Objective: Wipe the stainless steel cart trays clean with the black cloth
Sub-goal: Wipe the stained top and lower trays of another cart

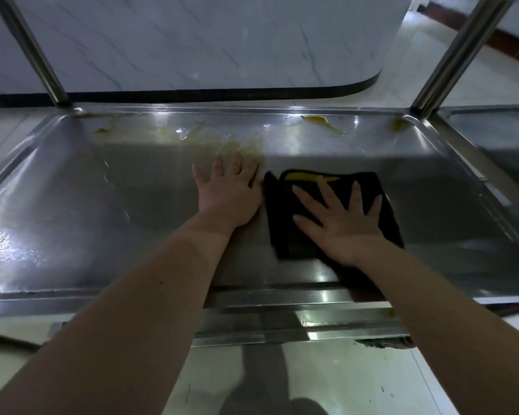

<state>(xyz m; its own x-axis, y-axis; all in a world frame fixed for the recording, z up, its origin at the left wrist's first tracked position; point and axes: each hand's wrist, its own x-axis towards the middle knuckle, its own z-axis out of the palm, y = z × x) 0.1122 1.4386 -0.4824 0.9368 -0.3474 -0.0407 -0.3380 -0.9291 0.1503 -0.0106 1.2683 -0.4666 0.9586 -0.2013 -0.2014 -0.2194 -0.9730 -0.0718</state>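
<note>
Forearms: two bare forearms, the left forearm (pixel 132 310) and the right forearm (pixel 447 310), reach in over the near rim.
Right hand (pixel 342 217): flat, palm down, fingers straight and spread; it presses on the cloth and grips nothing.
Left hand (pixel 229 193): flat, fingers straight and close together, resting on bare steel just left of the cloth; whether the thumb touches the cloth edge cannot be told.
Folded black cloth (pixel 282 235): lies flat at mid-tray under the right hand; a yellow smear (pixel 309 176) shows along its far edge.
Shallow rectangular stainless steel cart tray (pixel 102 205): near half looks wiped; its surface reflects wet patches.
Yellow-brown residue (pixel 321 121): streaks lie along the far rim, in both far corners, and as a faint film (pixel 240 145) at the left fingertips.
Round steel cart uprights (pixel 39 55): rise from the far corners.
Risk, re-soiling: the loaded cloth edge would likely drag residue back over wiped steel unless refolded.
Risk, contamination: the bare left fingertips would probably pick up the film beside them.
Risk, missed areas: a flat palm stroke may skip the rim crease and the corners around the uprights.
</note>
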